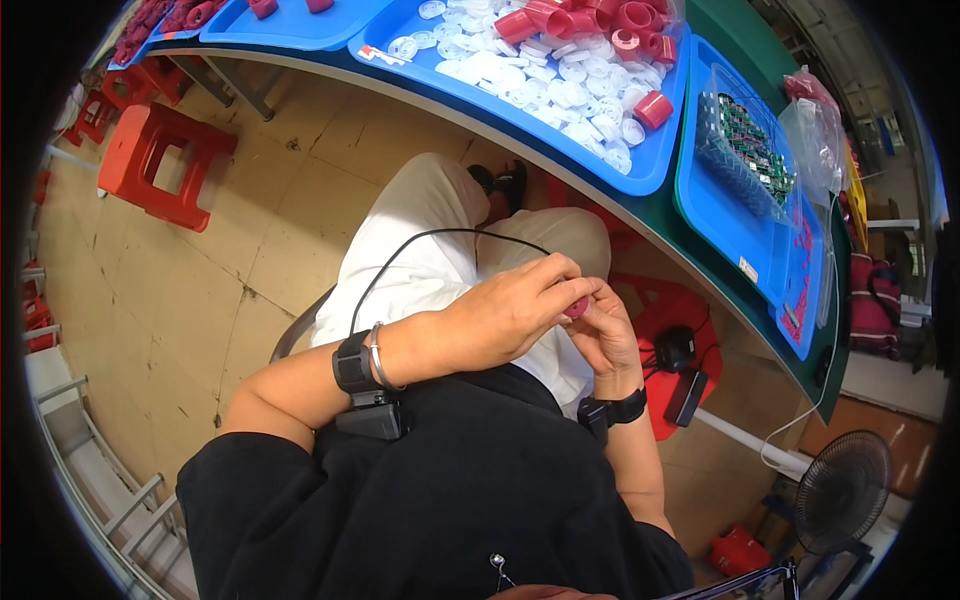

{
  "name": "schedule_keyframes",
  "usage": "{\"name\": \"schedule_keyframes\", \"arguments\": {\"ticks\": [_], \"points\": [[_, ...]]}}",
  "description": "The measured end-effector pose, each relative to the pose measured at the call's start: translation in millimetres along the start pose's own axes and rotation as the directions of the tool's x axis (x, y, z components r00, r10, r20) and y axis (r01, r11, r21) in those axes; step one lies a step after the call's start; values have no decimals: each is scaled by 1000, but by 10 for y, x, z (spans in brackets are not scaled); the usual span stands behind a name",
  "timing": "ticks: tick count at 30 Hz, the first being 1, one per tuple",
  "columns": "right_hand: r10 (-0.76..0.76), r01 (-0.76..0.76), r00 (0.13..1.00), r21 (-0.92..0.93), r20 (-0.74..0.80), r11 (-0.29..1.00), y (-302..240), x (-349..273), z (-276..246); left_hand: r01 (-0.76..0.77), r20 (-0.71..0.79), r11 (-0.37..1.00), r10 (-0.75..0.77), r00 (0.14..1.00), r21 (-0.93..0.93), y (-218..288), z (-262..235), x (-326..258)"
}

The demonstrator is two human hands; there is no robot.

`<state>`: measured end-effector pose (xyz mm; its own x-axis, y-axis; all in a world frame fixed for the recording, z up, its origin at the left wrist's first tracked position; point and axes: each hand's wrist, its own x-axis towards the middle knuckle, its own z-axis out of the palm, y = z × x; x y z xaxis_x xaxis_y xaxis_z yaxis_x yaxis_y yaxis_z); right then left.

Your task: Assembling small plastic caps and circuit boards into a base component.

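Above my lap, my left hand (505,310) and my right hand (607,330) meet with bent fingers around a small crimson plastic piece (577,308). Only a rounded bit of it shows between the fingertips; the rest is covered. The left thumb and forefinger pinch it from one side, while the right fingers close on it from the other. A thin black cable (435,232) arcs from my left wrist over my knees and passes behind the left hand. Black straps with small boxes sit on both wrists, and a metal bangle (377,358) circles the left one.
Ahead, a table bears a blue tray (640,180) of translucent discs (500,78) and crimson tubes (600,15). Another blue tray (715,225) holds green circuit boards (750,145). Red stools (165,165) stand at left; another (665,300) at right carries black devices. A fan (845,490) stands lower right.
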<state>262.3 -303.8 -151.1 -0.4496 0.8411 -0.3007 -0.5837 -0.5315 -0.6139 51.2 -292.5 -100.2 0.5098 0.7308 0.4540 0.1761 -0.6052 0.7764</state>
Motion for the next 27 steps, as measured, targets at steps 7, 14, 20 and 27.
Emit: {"name": "schedule_keyframes", "arguments": {"ticks": [7,14,20,27], "points": [[-79,78,997,-140,-2,987,-70,-44,81,-6,59,1000,6,998,-1,24,-1,-9],[-60,65,996,-89,63,994,-159,-63,177,3,65,994,-10,998,107,20,27,-33],[66,-65,998,-58,22,996,-129,-60,96,9,-12,998,-10,1000,-63,-4,60,-10],[126,-127,990,14,62,992,-137,-39,72,-9,-69,990,-1,998,-142,-60,80,-33]]}}
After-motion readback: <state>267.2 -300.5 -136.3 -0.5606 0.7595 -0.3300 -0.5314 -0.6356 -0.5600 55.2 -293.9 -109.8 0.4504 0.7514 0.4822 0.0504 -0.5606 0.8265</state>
